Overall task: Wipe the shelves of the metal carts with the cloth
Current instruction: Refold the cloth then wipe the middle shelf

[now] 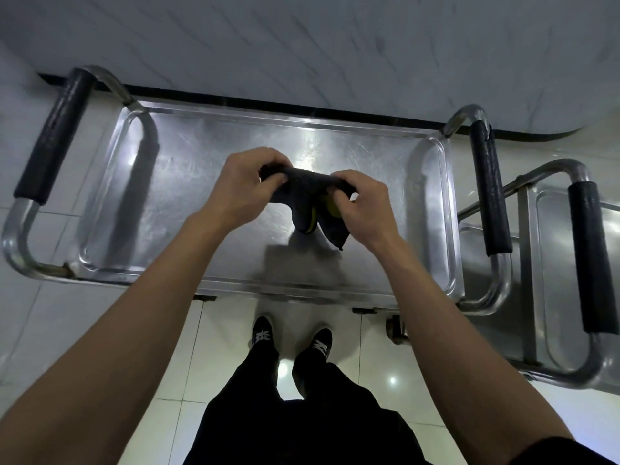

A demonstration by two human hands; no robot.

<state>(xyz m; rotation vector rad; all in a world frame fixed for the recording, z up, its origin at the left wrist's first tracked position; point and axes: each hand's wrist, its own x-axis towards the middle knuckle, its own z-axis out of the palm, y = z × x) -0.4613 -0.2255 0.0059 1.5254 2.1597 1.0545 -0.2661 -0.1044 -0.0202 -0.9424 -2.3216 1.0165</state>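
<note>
Two hands (250,186) (364,209), one cloth (307,199), two carts (188,182) (550,263)

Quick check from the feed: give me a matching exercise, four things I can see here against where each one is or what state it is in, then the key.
Things:
1. cloth
2. near cart's top shelf
3. second cart
4. shoes

Places or states:
A. on the floor tiles, below the shelf edge
B. bunched between left hand and right hand
C. off to the right, partly in view
D. directly under the hands

Pairs: 1-B, 2-D, 3-C, 4-A
</note>
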